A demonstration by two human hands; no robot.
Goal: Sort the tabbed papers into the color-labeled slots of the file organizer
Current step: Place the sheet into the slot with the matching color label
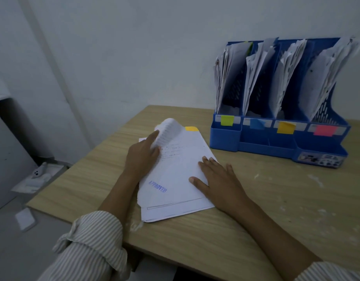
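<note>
A small stack of white papers lies on the wooden table in front of me; the top sheet bears a blue "APPROVED" stamp. A yellow tab sticks out at the stack's far edge. My left hand pinches the far left corner of the top sheet and curls it upward. My right hand lies flat on the stack's right side, fingers straight. The blue file organizer stands at the back right with green, blue, yellow and pink labels on its four slots, each holding papers.
The wooden table has a white wall behind it and its left edge drops to the floor. A small white device and flat white items lie on the floor at left.
</note>
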